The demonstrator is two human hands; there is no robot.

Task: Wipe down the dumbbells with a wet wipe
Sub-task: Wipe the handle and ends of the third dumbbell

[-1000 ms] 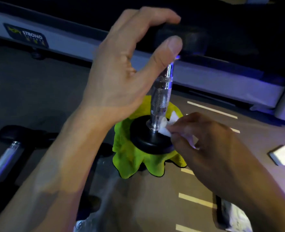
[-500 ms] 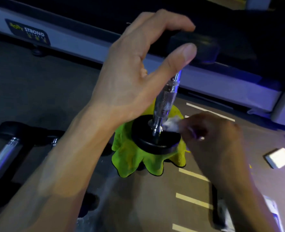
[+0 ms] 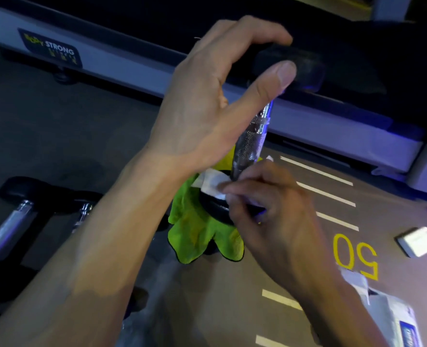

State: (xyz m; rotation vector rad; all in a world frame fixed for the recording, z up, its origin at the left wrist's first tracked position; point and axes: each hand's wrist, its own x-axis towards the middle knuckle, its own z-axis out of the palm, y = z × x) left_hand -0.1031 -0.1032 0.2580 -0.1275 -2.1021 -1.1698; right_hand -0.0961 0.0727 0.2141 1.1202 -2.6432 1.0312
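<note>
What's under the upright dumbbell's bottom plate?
A green cloth spreads from under the dumbbell onto the floor. The right hand hides the plate's right edge.

The dumbbell (image 3: 251,144) I steady has a silver cross-hatched handle and black end plates. My wet wipe (image 3: 211,182) is white. Under it lies a lime-green cloth (image 3: 195,229) edged in black. The grey floor (image 3: 57,134) to my right carries white stripes and a yellow "50" (image 3: 356,256).
</note>
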